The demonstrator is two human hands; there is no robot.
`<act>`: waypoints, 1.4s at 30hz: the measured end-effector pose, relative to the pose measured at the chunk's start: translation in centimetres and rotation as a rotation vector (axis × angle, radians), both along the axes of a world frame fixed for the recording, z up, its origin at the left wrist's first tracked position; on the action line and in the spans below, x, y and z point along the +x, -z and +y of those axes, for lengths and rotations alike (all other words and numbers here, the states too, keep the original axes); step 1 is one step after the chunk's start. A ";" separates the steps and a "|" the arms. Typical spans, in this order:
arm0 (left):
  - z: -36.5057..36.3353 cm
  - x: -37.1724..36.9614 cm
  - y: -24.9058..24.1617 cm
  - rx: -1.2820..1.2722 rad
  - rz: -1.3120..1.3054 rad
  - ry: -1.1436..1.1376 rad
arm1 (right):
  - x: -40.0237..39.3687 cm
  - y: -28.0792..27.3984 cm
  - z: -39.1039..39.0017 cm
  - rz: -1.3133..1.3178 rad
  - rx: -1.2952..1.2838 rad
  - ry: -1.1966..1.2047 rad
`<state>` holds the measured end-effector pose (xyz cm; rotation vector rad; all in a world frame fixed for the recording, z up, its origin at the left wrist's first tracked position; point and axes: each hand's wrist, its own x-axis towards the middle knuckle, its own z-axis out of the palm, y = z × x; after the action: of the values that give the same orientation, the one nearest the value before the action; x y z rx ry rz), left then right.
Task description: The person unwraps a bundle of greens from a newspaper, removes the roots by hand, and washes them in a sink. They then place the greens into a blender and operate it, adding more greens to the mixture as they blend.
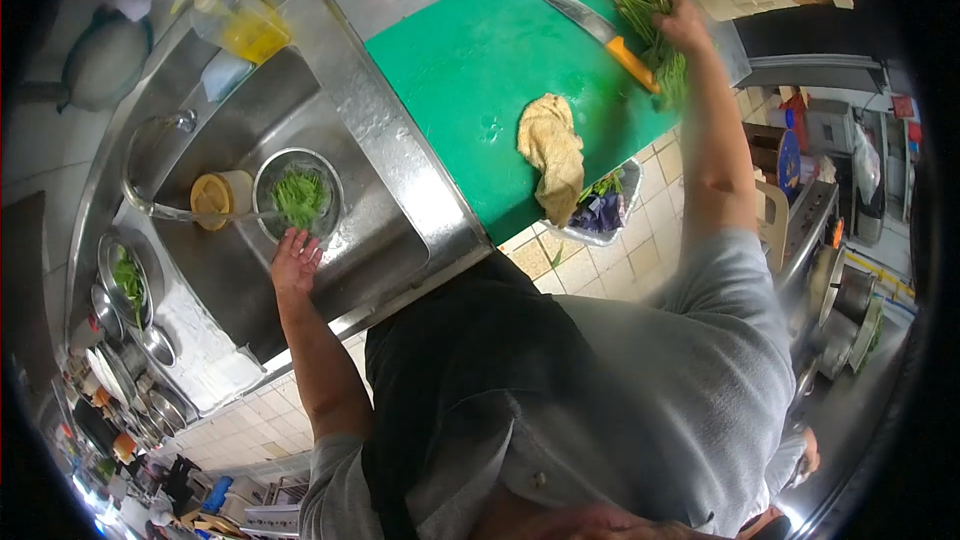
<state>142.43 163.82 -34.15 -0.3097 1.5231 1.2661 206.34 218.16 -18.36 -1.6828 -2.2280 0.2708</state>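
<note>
Head view shows the left hand [296, 258] with fingers spread open, touching the rim of a metal bowl [268, 180] of greens in the sink [380, 240]. Far right, the right hand [684, 24] is closed on a bunch of greens [640, 2] on the green cutting board [470, 60], beside 1 orange-handled knife [585, 23] and a yellow cloth [553, 152].

A bunch of long green leafy stalks [650, 25] lies on the green cutting board, its upper end under the right hand's grasp. A round steel bowl of cut green stalks [299, 196] sits in the sink, just above the left hand's open fingers.
</note>
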 end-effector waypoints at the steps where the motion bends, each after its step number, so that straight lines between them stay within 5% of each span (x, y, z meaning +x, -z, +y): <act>1: -0.2 0.0 -0.1 -0.003 0.000 -0.006 | -0.2 0.4 0.2 -0.062 0.035 -0.041; 5: -0.8 0.3 -0.5 -0.020 0.012 -0.031 | -1.0 1.6 0.9 -0.316 -0.035 -0.059; 14: -1.8 0.6 0.0 -0.018 -0.002 -0.034 | -3.2 -0.1 -0.1 -0.440 -0.040 0.218; 17: -1.7 0.7 0.1 -0.009 -0.003 -0.044 | -0.9 -1.3 0.1 0.032 -0.137 0.133; 20: -0.9 1.1 -0.3 -0.015 0.006 -0.054 | 3.5 -0.7 0.8 0.002 0.149 0.261; 24: 0.4 1.3 -1.0 -0.016 0.017 -0.025 | 6.1 -5.5 -2.8 0.391 0.117 0.214; 30: 1.6 1.1 -0.3 0.018 -0.014 0.002 | 8.3 -11.0 -7.3 0.573 0.155 0.265; 39: 7.6 6.6 -8.9 0.189 0.277 0.346 | -3.2 -21.8 -17.2 0.756 -0.089 0.131; 42: 11.0 10.3 -13.7 0.475 0.459 0.571 | -8.2 -22.4 -19.7 0.885 -0.318 -0.103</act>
<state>152.77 174.77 -20.46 0.7214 1.4695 1.2204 198.18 198.42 4.05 -1.2031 -1.6292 1.1831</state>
